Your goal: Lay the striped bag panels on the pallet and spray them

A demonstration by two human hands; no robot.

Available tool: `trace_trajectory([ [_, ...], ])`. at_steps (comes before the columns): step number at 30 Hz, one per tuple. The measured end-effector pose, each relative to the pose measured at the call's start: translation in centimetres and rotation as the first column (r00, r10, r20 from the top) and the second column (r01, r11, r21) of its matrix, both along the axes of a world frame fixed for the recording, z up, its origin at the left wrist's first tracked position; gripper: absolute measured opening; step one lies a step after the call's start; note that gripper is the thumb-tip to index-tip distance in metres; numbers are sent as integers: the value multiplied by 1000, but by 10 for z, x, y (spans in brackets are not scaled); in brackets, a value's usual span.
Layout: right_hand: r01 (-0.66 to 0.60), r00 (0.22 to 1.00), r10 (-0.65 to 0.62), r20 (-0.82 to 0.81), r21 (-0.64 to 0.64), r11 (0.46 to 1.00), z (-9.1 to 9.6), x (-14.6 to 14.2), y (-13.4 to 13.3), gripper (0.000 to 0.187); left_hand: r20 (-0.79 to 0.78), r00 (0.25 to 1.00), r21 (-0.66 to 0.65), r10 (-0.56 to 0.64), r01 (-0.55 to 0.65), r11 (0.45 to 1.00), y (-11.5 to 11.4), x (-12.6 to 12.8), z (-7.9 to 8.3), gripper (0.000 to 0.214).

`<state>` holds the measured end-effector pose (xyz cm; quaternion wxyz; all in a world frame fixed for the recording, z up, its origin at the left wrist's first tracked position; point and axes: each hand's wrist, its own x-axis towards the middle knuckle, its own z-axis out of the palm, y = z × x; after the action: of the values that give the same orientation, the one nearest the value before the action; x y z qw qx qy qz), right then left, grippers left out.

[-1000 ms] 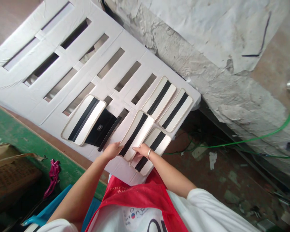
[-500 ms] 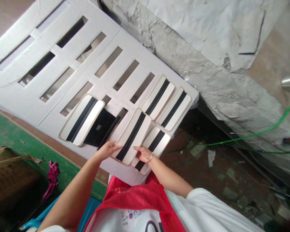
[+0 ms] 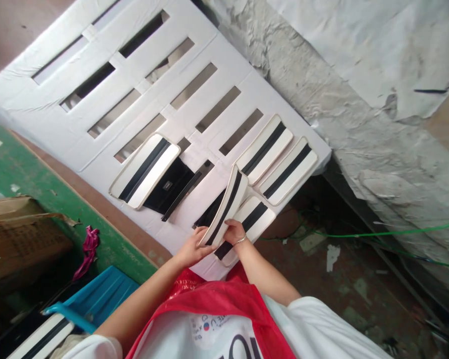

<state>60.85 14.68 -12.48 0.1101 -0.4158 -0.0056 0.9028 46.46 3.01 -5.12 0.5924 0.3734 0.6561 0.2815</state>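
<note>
Holding a cream panel (image 3: 226, 207) with a black stripe down its middle, both hands are gripping its near end. The left hand (image 3: 192, 250) is cupping the panel's lower edge from the left, and the right hand (image 3: 234, 232), with a bracelet (image 3: 241, 240) at the wrist, is pinching the same end from the right. The panel is standing tilted up on its long edge, reaching away from the hands and lifted off the surface.

Everything is resting on a white board (image 3: 108, 55) cut with rows of long slots, which is sloping away from the person. Just under the right hand, a second striped panel (image 3: 257, 217) is lying flat at the board's near corner. Beyond the hands to the right, two more striped panels (image 3: 264, 148) are lying flat side by side. To the left of the hands, another striped panel (image 3: 145, 170) is lying flat, with a black piece (image 3: 170, 184) touching its right side.

A red apron (image 3: 217, 304) is showing below the hands. Further left, a green floor (image 3: 7, 164) is running along the board, with a pink rag (image 3: 89, 248), a cardboard box (image 3: 18, 239) and a blue bin (image 3: 97, 299). To the right of the hands, a green cable (image 3: 359, 232) is trailing over dirty, littered ground, and crumpled white paper (image 3: 340, 45) is covering the rough surface behind the board.
</note>
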Motion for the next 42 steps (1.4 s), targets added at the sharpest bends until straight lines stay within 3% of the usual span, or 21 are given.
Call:
trace_trajectory([
  [3,15,998,-17,59,27,1000,1,10,2,20,188,956,-171,226,-195,966,-32,23,-25,60],
  [6,31,990,-43,134,87,996,2,25,5,28,297,882,-161,366,-332,930,-34,45,-46,77],
  [10,21,978,-58,198,181,983,3,33,15,39,191,910,9,369,-378,926,-17,49,-63,75],
  [14,-39,983,5,182,184,982,6,26,17,33,48,924,77,380,-383,920,-19,39,-61,75],
  [18,-114,977,82,198,153,982,13,29,17,21,-78,954,123,290,-280,952,-25,36,-55,88],
  [23,-111,968,43,248,269,957,24,41,40,25,-59,994,171,95,-84,982,2,36,-56,101],
  [27,-178,960,104,260,282,943,27,34,55,24,-67,995,110,68,-60,992,20,26,-54,101],
  [31,-199,958,125,260,282,939,28,28,52,19,-165,986,41,15,-9,999,20,19,-51,99],
  [35,-138,954,44,297,303,943,32,32,51,33,-134,990,142,33,-13,990,10,21,-52,97],
  [38,-117,949,9,316,327,938,35,39,56,42,-158,974,182,161,-132,974,-18,22,-50,56],
  [40,-132,946,17,325,335,933,36,43,59,45,-289,887,93,359,-347,933,-50,18,-49,31],
  [41,-146,944,29,329,335,931,36,45,60,46,-387,797,31,464,-491,870,-68,14,-50,27],
  [42,-161,942,44,333,333,929,36,46,60,46,-487,683,-30,544,-636,771,-86,10,-52,30],
])
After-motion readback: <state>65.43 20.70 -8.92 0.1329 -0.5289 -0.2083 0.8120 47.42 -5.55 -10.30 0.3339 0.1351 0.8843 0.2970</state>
